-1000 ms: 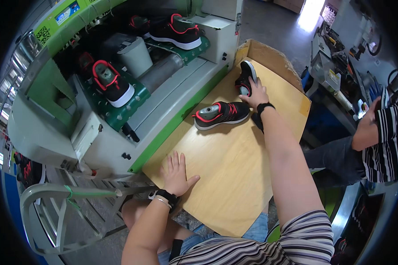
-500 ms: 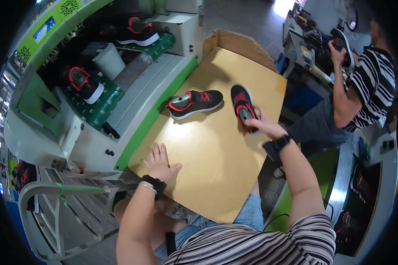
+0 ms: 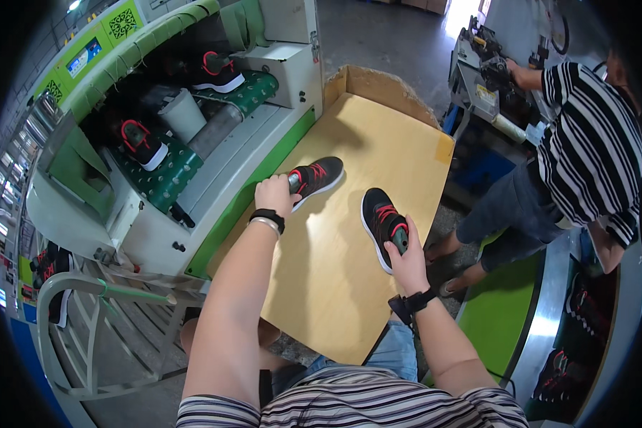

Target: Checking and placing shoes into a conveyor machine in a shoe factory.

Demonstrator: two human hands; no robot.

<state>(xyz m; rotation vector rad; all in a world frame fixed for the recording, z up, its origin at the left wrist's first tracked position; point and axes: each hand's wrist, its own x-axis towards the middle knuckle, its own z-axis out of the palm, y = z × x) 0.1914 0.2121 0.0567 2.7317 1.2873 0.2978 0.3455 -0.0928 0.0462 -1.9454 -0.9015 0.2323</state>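
Observation:
Two black sneakers with red laces and white soles are on a tan board in front of me. My left hand (image 3: 275, 197) is closed round the heel end of the left sneaker (image 3: 325, 175), whose toe points away to the right. My right hand (image 3: 409, 258) grips the heel of the right sneaker (image 3: 378, 217), thumb at the opening, its toe pointing away from me. A greenish shoe last (image 3: 401, 240) shows inside the right sneaker. Part of a last also shows in the left one; my fingers hide the rest of that heel.
The tan board (image 3: 321, 307) has a cardboard edge (image 3: 385, 84) behind it. At left, a machine's green studded conveyor (image 3: 167, 171) carries more sneakers. A metal rail (image 3: 107, 285) stands near left. Another person in a striped shirt (image 3: 585, 135) works at a bench on the right.
My left hand has gone from resting on the board to gripping the left sneaker's heel. The right sneaker has come nearer and turned in my right hand. The other person's hands no longer hold up a sneaker.

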